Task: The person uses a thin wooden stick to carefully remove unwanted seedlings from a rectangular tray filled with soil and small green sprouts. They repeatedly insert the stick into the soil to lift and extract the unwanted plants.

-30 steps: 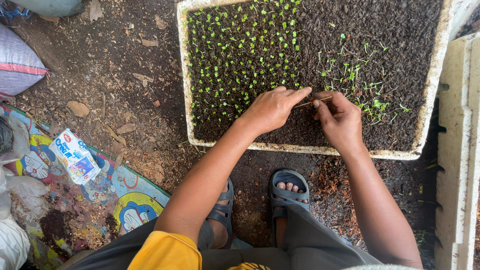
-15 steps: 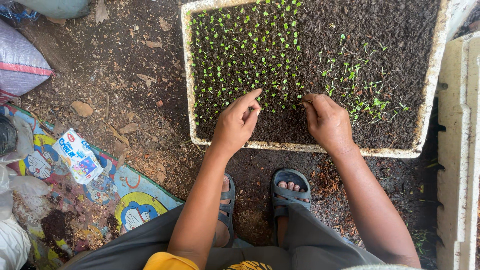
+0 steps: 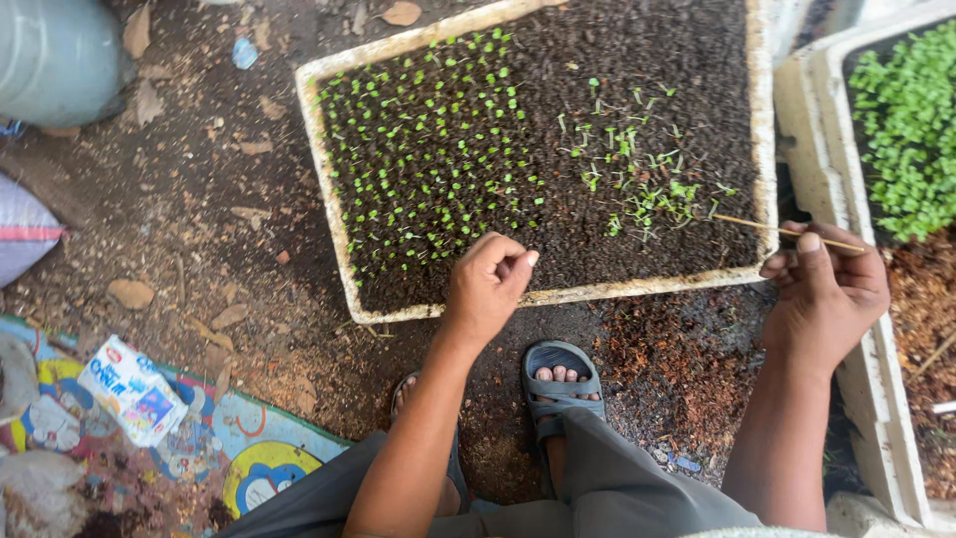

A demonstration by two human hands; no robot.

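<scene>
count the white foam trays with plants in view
2: one soil tray with sprout rows ahead of the left hand; another tray, partly cut off, beside the right hand.

The second foam box (image 3: 901, 149) is cut off at the right edge; the left hand (image 3: 488, 284) hides whatever it pinches.
</scene>
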